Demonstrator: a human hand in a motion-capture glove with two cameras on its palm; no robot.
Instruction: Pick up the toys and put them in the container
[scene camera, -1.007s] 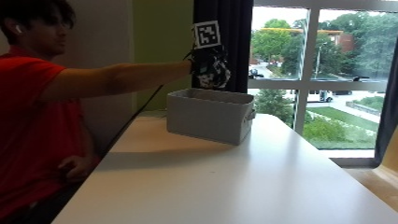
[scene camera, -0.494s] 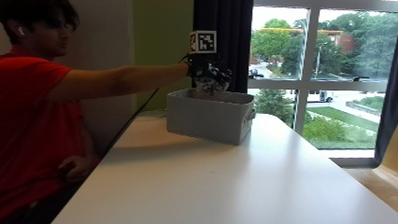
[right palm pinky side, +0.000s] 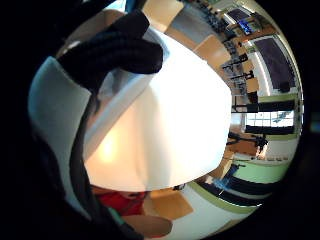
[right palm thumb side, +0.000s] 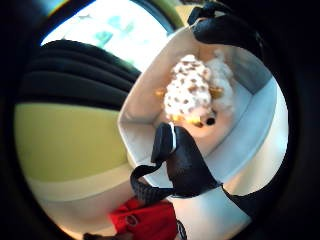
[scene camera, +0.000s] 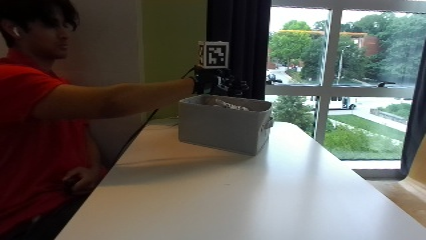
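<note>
A grey fabric container (scene camera: 223, 125) stands at the far left of the white table (scene camera: 253, 200). My gloved right hand (scene camera: 216, 82) hovers just above its rim with the fingers spread and nothing held. A white plush toy with brown spots and yellow parts (right palm thumb side: 192, 92) lies inside the container (right palm thumb side: 145, 125), with a plain white toy (right palm thumb side: 222, 75) beside it. A bit of the spotted toy (scene camera: 226, 104) shows over the rim in the outside view. In the thumb side palm view the thumb (right palm thumb side: 180, 165) and a fingertip (right palm thumb side: 225, 30) stand apart on either side of the toys.
A dark curtain (scene camera: 236, 40) and a large window (scene camera: 339, 75) stand behind the container. A green wall (scene camera: 170, 50) lies to its left. The person's bare hand (scene camera: 80, 177) rests low by the table's left edge. White tabletop (right palm pinky side: 170, 115) stretches toward the camera.
The hand has dropped a little, down to the container's rim. The toy seen under the hand half a second ago now lies inside the container.
</note>
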